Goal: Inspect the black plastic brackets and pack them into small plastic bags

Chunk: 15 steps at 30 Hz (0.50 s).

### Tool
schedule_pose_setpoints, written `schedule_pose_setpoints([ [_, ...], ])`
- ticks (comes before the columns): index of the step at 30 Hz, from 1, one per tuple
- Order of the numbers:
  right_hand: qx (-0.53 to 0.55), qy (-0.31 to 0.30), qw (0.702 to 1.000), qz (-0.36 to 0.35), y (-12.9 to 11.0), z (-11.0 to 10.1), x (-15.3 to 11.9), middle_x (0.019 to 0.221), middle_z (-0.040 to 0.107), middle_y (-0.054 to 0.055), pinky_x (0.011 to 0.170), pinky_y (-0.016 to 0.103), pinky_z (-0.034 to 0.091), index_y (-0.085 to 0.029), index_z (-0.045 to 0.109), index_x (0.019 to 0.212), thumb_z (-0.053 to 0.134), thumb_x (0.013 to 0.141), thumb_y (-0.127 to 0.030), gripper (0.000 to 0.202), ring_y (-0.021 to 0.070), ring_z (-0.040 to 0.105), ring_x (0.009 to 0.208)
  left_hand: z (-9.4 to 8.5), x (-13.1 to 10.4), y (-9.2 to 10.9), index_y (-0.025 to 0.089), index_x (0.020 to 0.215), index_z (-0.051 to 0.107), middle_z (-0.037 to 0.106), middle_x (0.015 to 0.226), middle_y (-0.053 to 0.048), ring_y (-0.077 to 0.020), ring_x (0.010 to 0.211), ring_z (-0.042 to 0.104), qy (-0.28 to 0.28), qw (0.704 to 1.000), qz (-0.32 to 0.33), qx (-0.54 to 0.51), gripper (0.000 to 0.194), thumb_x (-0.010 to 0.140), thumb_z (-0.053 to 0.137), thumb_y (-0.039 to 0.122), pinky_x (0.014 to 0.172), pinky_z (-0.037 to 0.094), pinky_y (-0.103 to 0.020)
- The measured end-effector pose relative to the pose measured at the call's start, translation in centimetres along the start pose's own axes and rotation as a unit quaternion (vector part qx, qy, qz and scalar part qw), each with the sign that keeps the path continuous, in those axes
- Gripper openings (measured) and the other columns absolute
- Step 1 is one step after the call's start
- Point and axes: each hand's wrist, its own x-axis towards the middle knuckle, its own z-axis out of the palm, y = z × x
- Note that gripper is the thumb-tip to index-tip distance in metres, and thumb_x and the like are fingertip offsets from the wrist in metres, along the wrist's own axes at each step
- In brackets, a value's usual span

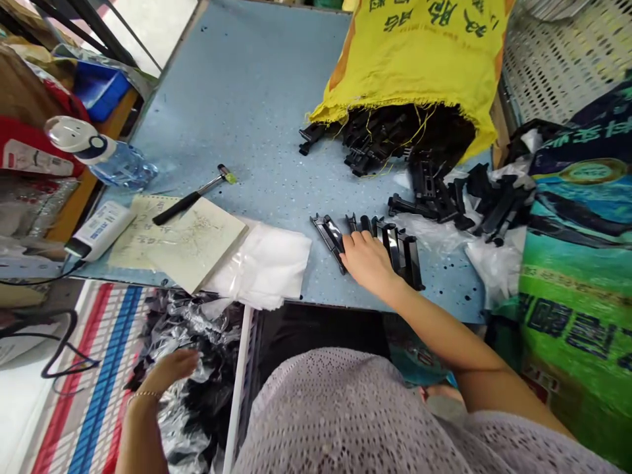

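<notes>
My right hand (pixel 368 261) lies over a row of black plastic parts (pixel 407 260) near the table's front edge. Its fingers are curled down on one of them, which is mostly hidden beneath the hand. Another long black part (pixel 330 242) lies slanted just left of these fingers. Down at the left, my left hand (pixel 172 370) hovers above a basket heaped with black pieces in clear plastic bags (pixel 195 408). Its fingers stretch to the right, a little blurred, and nothing shows in them. A stack of white plastic bags (pixel 276 260) lies on the table between the two hands.
A yellow woven sack (pixel 419 66) spills more black parts (pixel 375 141) onto the blue table (pixel 247 85). Left are a small hammer (pixel 190 197), paper pads (pixel 192 240), a white boxy device (pixel 101 230) and a water bottle (pixel 106 155). A green-blue sack (pixel 577 283) stands right.
</notes>
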Motion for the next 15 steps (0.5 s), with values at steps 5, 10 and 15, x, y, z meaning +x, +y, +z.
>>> schedule_pose_setpoints([
  [5, 0.072, -0.021, 0.997, 0.016, -0.6, 0.4, 0.7, 0.116, 0.069, 0.024, 0.080, 0.039, 0.053, 0.001, 0.051, 0.143, 0.041, 0.103, -0.013, 0.043, 0.0328, 0.067, 0.105, 8.3, 2.6, 13.5, 0.019, 0.105, 0.074, 0.078, 0.101, -0.012, -0.0216, 0.081, 0.075, 0.007, 0.975, 0.214, -0.051, 0.039, 0.090, 0.067, 0.055, 0.083, 0.064, -0.040],
  [10, 0.402, -0.005, 0.915, 0.029, 2.5, 1.3, -0.4, 0.125, 0.069, 0.017, 0.091, 0.043, 0.056, -0.015, 0.059, 0.138, 0.051, 0.102, -0.027, 0.039, 0.0295, 0.069, 0.111, 14.7, 7.4, 20.6, 0.018, 0.080, 0.064, 0.069, 0.095, -0.015, -0.0279, 0.094, 0.066, 0.183, 0.911, 0.322, 0.182, 0.023, 0.095, 0.061, 0.035, 0.087, 0.056, -0.043],
  [15, 0.798, -0.097, 0.595, 0.014, 1.3, 2.6, -1.8, 0.111, 0.075, 0.009, 0.080, 0.036, 0.062, -0.020, 0.069, 0.124, 0.068, 0.093, -0.044, 0.039, 0.0207, 0.073, 0.094, 11.9, 9.2, 19.0, 0.019, 0.078, 0.065, 0.066, 0.084, -0.004, -0.0169, 0.077, 0.063, 0.088, 0.951, 0.296, 0.003, 0.017, 0.086, 0.069, 0.033, 0.072, 0.052, -0.029],
])
